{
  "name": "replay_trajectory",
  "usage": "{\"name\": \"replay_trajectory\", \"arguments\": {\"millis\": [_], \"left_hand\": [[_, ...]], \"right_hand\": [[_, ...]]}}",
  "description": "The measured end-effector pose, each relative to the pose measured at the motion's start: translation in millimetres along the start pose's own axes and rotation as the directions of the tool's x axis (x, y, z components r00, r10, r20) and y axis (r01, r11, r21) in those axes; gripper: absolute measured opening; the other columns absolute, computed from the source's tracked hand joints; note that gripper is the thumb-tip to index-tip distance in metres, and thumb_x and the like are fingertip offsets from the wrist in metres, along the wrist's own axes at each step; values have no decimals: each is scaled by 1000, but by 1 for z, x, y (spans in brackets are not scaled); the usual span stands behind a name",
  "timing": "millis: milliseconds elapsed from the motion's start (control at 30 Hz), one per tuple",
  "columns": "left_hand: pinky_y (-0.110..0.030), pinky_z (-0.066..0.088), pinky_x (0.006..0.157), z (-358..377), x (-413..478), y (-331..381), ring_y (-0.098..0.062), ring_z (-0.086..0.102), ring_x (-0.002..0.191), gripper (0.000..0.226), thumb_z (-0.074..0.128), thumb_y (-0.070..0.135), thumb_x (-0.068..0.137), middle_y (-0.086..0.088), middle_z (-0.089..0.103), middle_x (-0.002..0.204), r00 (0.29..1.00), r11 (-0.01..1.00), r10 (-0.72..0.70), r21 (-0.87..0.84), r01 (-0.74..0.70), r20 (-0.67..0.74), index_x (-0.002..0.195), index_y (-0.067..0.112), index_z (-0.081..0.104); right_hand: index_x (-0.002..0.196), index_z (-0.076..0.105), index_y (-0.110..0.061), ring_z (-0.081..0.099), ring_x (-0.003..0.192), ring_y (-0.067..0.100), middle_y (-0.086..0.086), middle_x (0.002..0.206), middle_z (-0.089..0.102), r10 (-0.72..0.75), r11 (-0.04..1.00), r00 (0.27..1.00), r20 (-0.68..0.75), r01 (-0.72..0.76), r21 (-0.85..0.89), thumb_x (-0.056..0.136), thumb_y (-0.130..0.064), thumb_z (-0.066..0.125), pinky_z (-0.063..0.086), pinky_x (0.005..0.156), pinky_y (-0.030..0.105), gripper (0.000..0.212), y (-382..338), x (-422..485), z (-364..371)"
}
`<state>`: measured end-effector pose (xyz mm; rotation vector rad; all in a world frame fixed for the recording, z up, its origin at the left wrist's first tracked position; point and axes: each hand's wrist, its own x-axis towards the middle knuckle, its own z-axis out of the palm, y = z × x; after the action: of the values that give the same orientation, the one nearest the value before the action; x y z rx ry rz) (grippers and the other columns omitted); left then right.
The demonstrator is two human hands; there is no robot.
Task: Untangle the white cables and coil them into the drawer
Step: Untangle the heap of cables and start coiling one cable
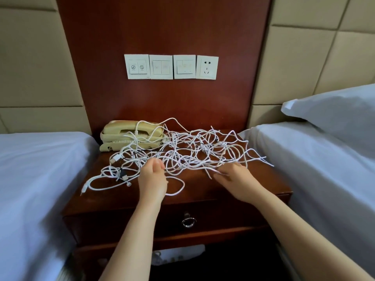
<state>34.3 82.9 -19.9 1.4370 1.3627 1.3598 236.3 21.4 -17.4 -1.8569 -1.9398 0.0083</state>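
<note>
A person's two bare hands work at the near edge of a sprawling tangle of thin white cables (192, 153) spread across the reddish-brown wooden surface (203, 191) of a bedside cabinet, set between two beds with pale sheets. The left hand (152, 176) is curled narrow, thumb against fingers, and appears to pinch strands at the heap's near-left edge. The right hand (233, 177) lies lower, its fingers bent around loose ends at the near-right edge, apparently gripping them. The tangle lies just beyond both hands, its long axis running left to right, with a loose loop trailing toward the left corner and several strands draped over a cream corded telephone (132, 136) at the back left. The two hands are about equally near the heap. Directly beneath them, the dark wooden drawer (213, 218) with its metal ring pull (188, 221) sits closed, so it likely needs opening before any coil goes in. Four white wall switch and socket plates (172, 66) show only symbols, with no lettering legible.
</note>
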Motion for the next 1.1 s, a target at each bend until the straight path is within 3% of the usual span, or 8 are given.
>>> {"name": "replay_trajectory", "arguments": {"millis": [133,300,533,600,700,867,1000,1100], "left_hand": [[-29,32,54,-3,10,-4,-16,32,51,33,29,19,100,-3,34,61,977,953,-211,-227,202,-18,72,13,46],[-23,28,44,-4,20,-1,-15,33,39,29,29,7,98,-2,35,48,919,814,-394,-466,346,-8,73,10,41],[-13,18,29,-16,18,4,-3,28,30,12,32,7,83,6,29,34,865,446,-443,-780,439,233,73,12,35],[-13,22,37,-18,15,5,-4,32,36,15,43,1,71,3,34,42,856,485,-462,-742,462,231,71,13,34],[-13,20,35,-16,15,1,-5,23,32,32,16,3,94,4,26,39,844,515,-498,-716,472,198,68,14,33],[-17,21,32,-11,4,2,-6,18,28,33,17,1,93,10,21,35,880,626,-443,-644,440,171,69,13,35],[-18,22,32,-15,3,-2,-6,19,29,33,21,2,96,9,23,37,894,669,-400,-602,435,202,69,12,38],[-15,20,31,-22,7,-7,-5,19,27,33,22,3,96,9,23,35,898,676,-390,-598,430,204,69,11,37]], "right_hand": [[82,64,-13,46,89,19,-4,88,49,87,995,981,-174,-95,-37,91,-22,57,41,77,35,15,29,2,-7],[78,60,-8,54,75,24,3,82,52,252,965,915,-316,-213,153,94,-16,54,32,65,29,18,41,3,-19],[69,62,-6,58,61,11,7,62,63,345,892,870,-352,-187,413,94,-21,54,36,53,16,31,38,-1,-42],[71,62,-1,55,63,22,12,65,62,229,941,907,-354,-113,320,94,-23,54,35,56,23,33,34,-1,-43],[66,55,-4,46,65,20,1,66,52,-31,994,923,-383,69,87,96,-24,51,34,60,32,37,18,0,-42],[58,56,-15,50,58,21,-1,57,55,-320,904,876,-362,167,-395,89,-30,43,38,53,30,36,-24,2,-16],[57,60,-21,56,55,23,-3,52,57,-151,850,979,-139,57,-523,61,-19,81,43,52,29,21,-30,6,5],[101,63,-20,57,103,27,2,101,67,74,823,996,-50,-89,-562,92,-23,52,42,87,36,15,-26,6,6]]}}
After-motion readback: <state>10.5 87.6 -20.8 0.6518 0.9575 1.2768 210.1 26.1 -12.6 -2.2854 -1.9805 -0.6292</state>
